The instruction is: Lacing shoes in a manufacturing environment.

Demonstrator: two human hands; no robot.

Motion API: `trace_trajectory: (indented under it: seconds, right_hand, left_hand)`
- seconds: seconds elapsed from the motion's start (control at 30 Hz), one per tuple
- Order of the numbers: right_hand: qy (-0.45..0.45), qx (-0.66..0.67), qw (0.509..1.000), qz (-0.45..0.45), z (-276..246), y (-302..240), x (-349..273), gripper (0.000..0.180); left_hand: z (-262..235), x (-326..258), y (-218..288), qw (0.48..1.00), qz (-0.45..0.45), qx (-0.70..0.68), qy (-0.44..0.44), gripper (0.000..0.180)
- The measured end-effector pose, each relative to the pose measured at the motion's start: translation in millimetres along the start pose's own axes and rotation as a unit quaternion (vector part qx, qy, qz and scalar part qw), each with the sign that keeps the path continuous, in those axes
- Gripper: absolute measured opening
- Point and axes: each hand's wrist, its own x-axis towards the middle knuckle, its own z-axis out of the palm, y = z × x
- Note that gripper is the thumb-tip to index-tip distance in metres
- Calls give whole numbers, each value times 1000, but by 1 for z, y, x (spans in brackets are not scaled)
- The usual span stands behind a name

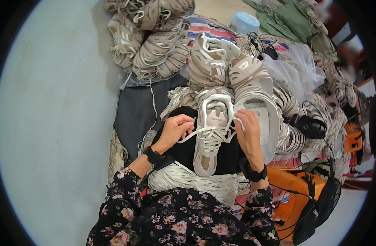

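Observation:
A beige and white sneaker (pixel 210 139) lies on my lap, toe toward me, its white lace (pixel 204 132) partly threaded. My left hand (pixel 176 129) pinches one lace end at the shoe's left side. At the shoe's right side near the collar, my right hand (pixel 247 132) pinches the other lace end. Both wrists wear black bands. A bundle of white laces (pixel 196 182) rests across my lap below the shoe, over a black cloth (pixel 184 149).
Piles of similar beige sneakers sit ahead (pixel 155 41) and to the right (pixel 253 82). A light blue tub (pixel 245 22) and green cloth (pixel 290 18) lie beyond. An orange stool (pixel 292 192) and a black fan (pixel 323 201) stand at my right. Grey floor (pixel 56 123) spreads left.

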Motion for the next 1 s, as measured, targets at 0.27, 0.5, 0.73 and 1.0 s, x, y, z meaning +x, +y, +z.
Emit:
trace_trajectory:
  seconds: [0.27,0.5,0.73,1.0]
  right_hand:
    - [-116,104,988,-8,46,-13,0,23]
    - [-127,109,986,-11,44,-14,-8,31]
    - [-86,78,992,-53,51,-21,-6,18]
    - [-108,22,991,-76,61,-2,1,5]
  left_hand:
    - [9,3,7,996,-36,4,-84,11]
    - [9,10,11,997,-9,45,-68,11]
    - [25,5,22,808,330,487,24,8]
    - [31,6,34,942,184,280,23,13]
